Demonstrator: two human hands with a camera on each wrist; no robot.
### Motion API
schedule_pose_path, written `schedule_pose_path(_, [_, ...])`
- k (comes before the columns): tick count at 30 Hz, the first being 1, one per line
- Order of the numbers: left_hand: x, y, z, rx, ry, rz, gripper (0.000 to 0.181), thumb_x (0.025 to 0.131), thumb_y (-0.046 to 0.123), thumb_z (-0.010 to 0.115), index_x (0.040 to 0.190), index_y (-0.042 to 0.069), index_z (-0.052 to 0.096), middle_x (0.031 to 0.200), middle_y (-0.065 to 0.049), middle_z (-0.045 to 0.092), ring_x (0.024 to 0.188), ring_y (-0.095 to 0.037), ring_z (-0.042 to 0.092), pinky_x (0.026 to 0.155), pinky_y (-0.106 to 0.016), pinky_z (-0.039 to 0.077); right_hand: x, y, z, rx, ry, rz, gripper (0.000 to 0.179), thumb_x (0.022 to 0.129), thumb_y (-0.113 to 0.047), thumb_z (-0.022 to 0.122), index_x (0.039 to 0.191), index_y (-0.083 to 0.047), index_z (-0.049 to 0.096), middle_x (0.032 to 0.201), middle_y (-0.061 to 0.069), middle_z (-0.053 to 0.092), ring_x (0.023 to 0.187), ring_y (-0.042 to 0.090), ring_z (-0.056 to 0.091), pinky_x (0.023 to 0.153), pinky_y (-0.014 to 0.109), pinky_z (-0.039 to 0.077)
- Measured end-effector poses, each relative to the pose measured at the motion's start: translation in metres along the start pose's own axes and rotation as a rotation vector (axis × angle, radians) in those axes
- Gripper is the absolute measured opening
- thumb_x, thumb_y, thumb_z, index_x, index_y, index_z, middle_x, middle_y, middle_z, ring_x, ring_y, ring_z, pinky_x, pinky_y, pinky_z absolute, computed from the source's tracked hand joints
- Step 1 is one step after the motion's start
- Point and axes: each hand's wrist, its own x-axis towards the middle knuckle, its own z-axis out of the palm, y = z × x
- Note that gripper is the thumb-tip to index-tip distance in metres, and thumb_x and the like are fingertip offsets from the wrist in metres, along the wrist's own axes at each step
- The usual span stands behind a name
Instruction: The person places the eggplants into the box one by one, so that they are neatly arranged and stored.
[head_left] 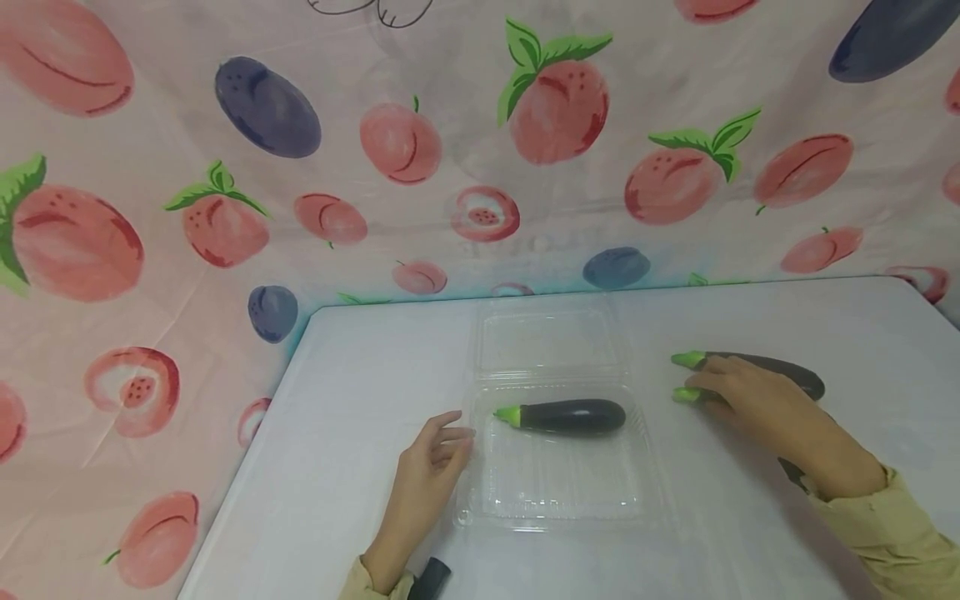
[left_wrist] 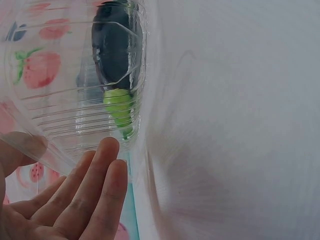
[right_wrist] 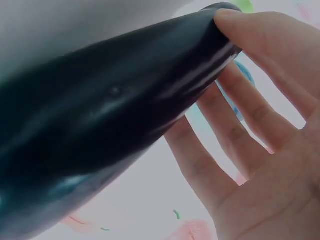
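Note:
A clear plastic clamshell box (head_left: pixel 562 500) lies unfolded on the table, its lid (head_left: pixel 551 342) laid back at the far side. One dark eggplant (head_left: pixel 573 417) with a green stem rests in the far half of the base, stem to the left. At the box's left wall is my left hand (head_left: pixel 431 467), fingers loosely extended and the thumb at the rim. To the right of the box, my right hand (head_left: pixel 757 408) grips a second eggplant (right_wrist: pixel 110 95) near its stem, thumb on one side and fingers on the other. Just beyond lies another eggplant (head_left: pixel 795 371), partly covered by that hand.
The white table (head_left: pixel 360 367) ends at a fruit-print cloth (head_left: pixel 420 208) behind and on the left. A black object (head_left: pixel 430 577) shows beside the left sleeve at the near edge.

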Motion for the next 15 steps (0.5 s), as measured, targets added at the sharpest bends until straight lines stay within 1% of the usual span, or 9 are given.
schedule_pose_path(6, [0.000,0.000,0.000,-0.002,-0.001,0.007,0.042,0.099,0.029,0.063,0.136,0.011,0.053,0.116,-0.009,0.070,0.106,-0.022,0.071,0.086,-0.024,0.059,0.000,-0.002,-0.004,0.007,0.020,-0.023,0.036,0.072,0.003,0.084,0.104,-0.010,0.074,0.094,0.004,0.066,0.090,0.027,0.067,0.066,0.043,0.058])
schedule_pose_path(10, [0.000,0.001,0.000,-0.003,0.002,0.002,0.042,0.099,0.029,0.063,0.136,0.011,0.054,0.116,-0.008,0.071,0.106,-0.022,0.071,0.086,-0.024,0.059,0.002,-0.004,-0.007,0.011,0.009,-0.022,0.037,0.074,0.003,0.082,0.106,-0.011,0.074,0.101,0.007,0.068,0.096,0.030,0.067,0.071,0.046,0.059])
schedule_pose_path(12, [0.000,0.001,0.000,-0.003,0.002,0.001,0.042,0.099,0.029,0.063,0.136,0.011,0.054,0.116,-0.008,0.070,0.106,-0.022,0.071,0.086,-0.025,0.059,0.002,-0.006,-0.008,0.010,0.011,-0.024,0.036,0.074,0.003,0.082,0.107,-0.011,0.074,0.105,0.009,0.069,0.101,0.032,0.067,0.074,0.048,0.059])
schedule_pose_path(15, [0.000,0.001,0.000,-0.009,0.000,-0.001,0.042,0.099,0.029,0.063,0.135,0.011,0.054,0.116,-0.008,0.070,0.106,-0.022,0.070,0.086,-0.025,0.059,0.003,-0.008,-0.011,0.005,0.022,-0.031,0.035,0.075,0.002,0.082,0.107,-0.011,0.074,0.107,0.010,0.069,0.103,0.034,0.067,0.077,0.050,0.059])
